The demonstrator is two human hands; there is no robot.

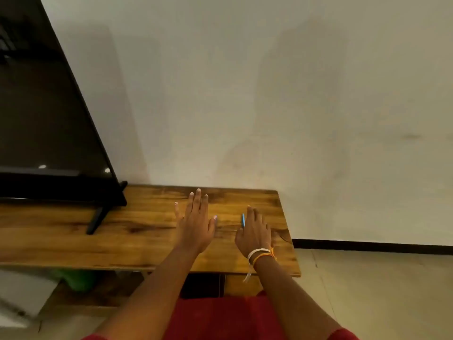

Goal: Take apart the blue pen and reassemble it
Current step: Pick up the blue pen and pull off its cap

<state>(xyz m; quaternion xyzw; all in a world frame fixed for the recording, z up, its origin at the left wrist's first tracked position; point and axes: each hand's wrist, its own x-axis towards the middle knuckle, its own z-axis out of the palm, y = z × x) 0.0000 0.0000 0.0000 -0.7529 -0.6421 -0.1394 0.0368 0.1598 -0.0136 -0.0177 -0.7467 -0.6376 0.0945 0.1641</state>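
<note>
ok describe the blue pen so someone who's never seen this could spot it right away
Start at the long wooden table against the pale wall, with a black TV at its left end. Go to the table's right end, where the right hand, bracelets on its wrist, lies. The blue pen is the thin bright-blue sliver at that hand's fingers, mostly hidden by them, and the only blue thing on the brown wood.

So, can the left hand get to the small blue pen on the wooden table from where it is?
Probably yes. The left hand lies flat and open on the wooden table, beside the right hand, which covers most of the small blue pen. Only bare wood lies between them.
</note>
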